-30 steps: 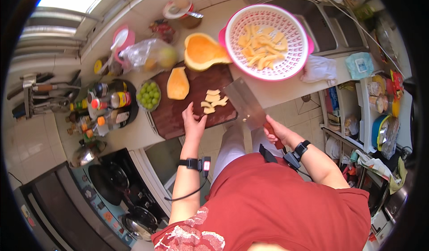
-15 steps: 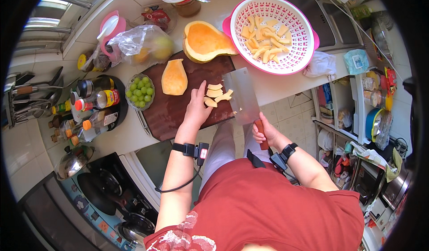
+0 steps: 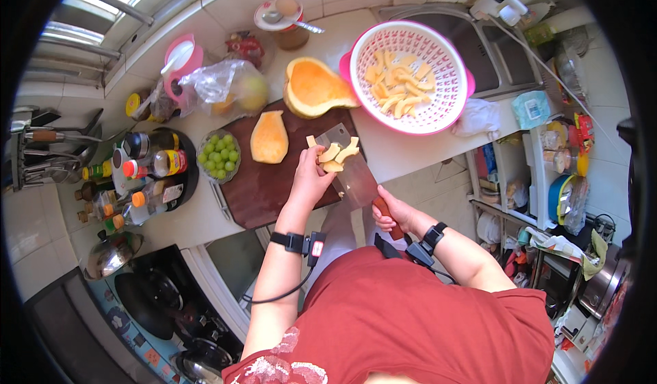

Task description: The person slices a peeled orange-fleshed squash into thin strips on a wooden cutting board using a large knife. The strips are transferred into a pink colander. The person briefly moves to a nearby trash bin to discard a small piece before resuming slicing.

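My right hand [image 3: 398,214] grips the brown wooden handle of a cleaver [image 3: 356,183]. Its wide blade lies flat at the right edge of the dark brown cutting board [image 3: 239,180]. Several pale orange pumpkin slices [image 3: 331,154] rest on the blade. My left hand [image 3: 313,176] has its fingers curled against these slices, holding them at the blade; part of the grip is hidden. Farther back on the board are a flat pumpkin piece [image 3: 269,138] and a hollowed pumpkin half [image 3: 316,88]. A pink and white colander [image 3: 457,83] at the back right holds more slices.
A glass bowl of green grapes [image 3: 219,155] stands at the board's left. Beyond it are a plastic bag of fruit [image 3: 229,86], a pink jug [image 3: 179,59] and a lidded jar with a spoon [image 3: 291,35]. Bottles [image 3: 161,165] crowd the left; a sink [image 3: 503,49] lies back right.
The cleaver has moved left, its blade now under the pumpkin slices. My left hand has shifted right and its fingers have closed in on them. The whole view has shifted slightly.
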A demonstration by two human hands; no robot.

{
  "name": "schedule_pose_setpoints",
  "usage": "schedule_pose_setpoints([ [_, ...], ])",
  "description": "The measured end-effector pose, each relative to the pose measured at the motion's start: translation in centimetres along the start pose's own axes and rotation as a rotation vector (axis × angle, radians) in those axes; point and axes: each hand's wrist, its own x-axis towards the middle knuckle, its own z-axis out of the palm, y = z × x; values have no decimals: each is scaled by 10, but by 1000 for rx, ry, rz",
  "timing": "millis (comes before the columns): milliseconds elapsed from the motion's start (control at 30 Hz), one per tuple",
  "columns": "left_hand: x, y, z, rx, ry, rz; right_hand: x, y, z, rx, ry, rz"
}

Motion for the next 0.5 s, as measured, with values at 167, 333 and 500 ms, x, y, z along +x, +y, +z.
schedule_pose_setpoints([
  [167,26,68,25,-77,15,232,-72,-43,1,-43,50,-150],
  [333,98,111,76,-242,39,275,-135,-96,2,-124,317,-333],
  [500,143,126,120,14,187,88,-178,-138,-17,-154,444,-374],
])
